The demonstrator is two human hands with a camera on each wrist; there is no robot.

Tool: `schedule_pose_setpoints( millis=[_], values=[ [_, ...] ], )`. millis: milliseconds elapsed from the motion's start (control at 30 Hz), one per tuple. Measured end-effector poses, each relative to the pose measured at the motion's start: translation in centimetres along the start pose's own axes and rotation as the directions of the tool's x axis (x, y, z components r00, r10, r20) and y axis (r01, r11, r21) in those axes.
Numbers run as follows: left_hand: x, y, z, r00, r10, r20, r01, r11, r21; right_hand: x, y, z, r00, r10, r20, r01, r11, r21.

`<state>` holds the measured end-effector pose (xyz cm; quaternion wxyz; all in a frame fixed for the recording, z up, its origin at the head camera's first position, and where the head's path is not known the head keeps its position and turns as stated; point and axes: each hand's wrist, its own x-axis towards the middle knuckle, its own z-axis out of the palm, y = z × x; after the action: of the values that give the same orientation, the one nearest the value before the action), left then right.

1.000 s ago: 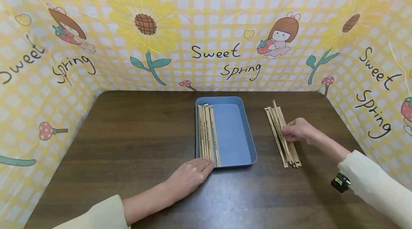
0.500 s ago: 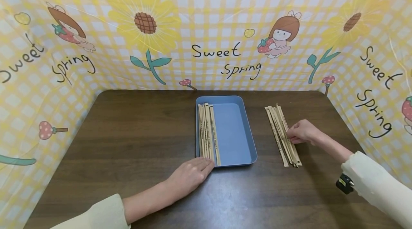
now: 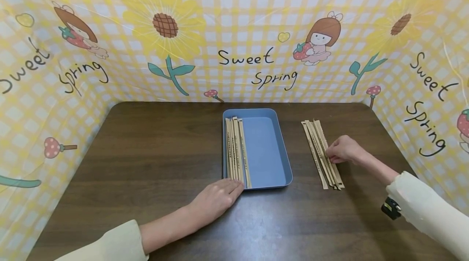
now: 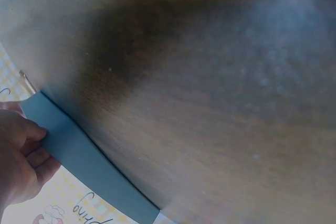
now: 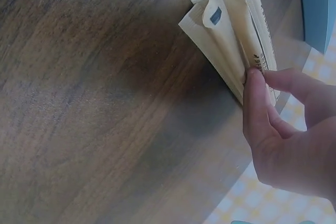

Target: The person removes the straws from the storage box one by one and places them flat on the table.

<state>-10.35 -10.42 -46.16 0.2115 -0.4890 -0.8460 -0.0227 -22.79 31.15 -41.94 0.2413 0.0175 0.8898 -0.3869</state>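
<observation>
My left hand [image 3: 217,198] holds the near left corner of a blue rectangular tray [image 3: 265,151], fingers over the rim and thumb against the outer wall [image 4: 79,150] in the left wrist view. Several slim paper-wrapped straws [image 3: 235,147] lie lengthwise along the tray's left side, their near ends partly behind those fingers. Right of the tray, a loose pile of the same brown straws [image 3: 316,151] rests at a slant on the table. My right hand [image 3: 344,149] is at the pile's right side. Thumb and fingertips pinch one paper-wrapped straw [image 5: 247,27], seen in the right wrist view.
The dark wood table [image 3: 165,143] extends around the tray on all sides. A yellow checked cloth [image 3: 242,20] with printed flowers and figures stands behind and at both sides. A small black device [image 3: 391,208] is at the right sleeve.
My right hand has shifted slightly right, away from the pile's middle, and a straw that stuck up at the top now lies lower among the others. The left hand stays on the tray.
</observation>
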Motion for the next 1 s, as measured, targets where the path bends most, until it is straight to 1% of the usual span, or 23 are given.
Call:
schedule_pose_setpoints(
  millis=[100, 200, 300, 367, 567, 733, 800, 900, 1000],
  values=[
    [0.0, 0.0, 0.0, 1.0, 0.002, 0.005, -0.002, 1.0, 0.001, -0.2, -0.3, 0.2, 0.999, -0.029, -0.037, 0.025, 0.994, -0.109],
    [0.0, 0.0, 0.0, 1.0, 0.003, 0.007, -0.003, 1.0, 0.001, -0.3, -0.7, 0.3, 0.996, -0.046, -0.07, 0.03, 0.975, -0.221],
    [0.1, 0.0, 0.0, 1.0, 0.002, 0.005, -0.002, 1.0, 0.003, -0.3, -0.9, 0.5, 0.995, -0.048, -0.082, 0.024, 0.963, -0.269],
    [0.1, 0.0, 0.0, 1.0, 0.002, 0.004, -0.002, 1.0, 0.002, -0.3, -1.0, 0.6, 0.995, -0.046, -0.087, 0.02, 0.959, -0.284],
    [0.0, 0.0, 0.0, 1.0, 0.0, 0.014, 0.0, 1.0, -0.001, -0.2, -1.2, 0.7, 0.996, -0.035, -0.085, 0.011, 0.962, -0.271],
    [0.0, 0.0, 0.0, 1.0, -0.005, 0.026, 0.005, 1.0, -0.003, -0.4, -1.6, 0.4, 0.991, -0.074, -0.109, 0.038, 0.954, -0.299],
    [-0.1, 0.0, 0.0, 1.0, -0.006, 0.027, 0.007, 1.0, -0.004, -0.4, -2.0, 0.4, 0.99, -0.089, -0.11, 0.053, 0.954, -0.295],
    [-0.1, 0.0, 0.0, 1.0, -0.007, 0.025, 0.007, 1.0, -0.003, -0.4, -2.8, 0.6, 0.992, -0.092, -0.088, 0.069, 0.969, -0.237],
    [-0.1, 0.0, 0.0, 1.0, -0.008, 0.023, 0.008, 1.0, -0.004, -0.3, -4.0, 1.0, 0.994, -0.096, -0.058, 0.09, 0.991, -0.095]
  ],
)
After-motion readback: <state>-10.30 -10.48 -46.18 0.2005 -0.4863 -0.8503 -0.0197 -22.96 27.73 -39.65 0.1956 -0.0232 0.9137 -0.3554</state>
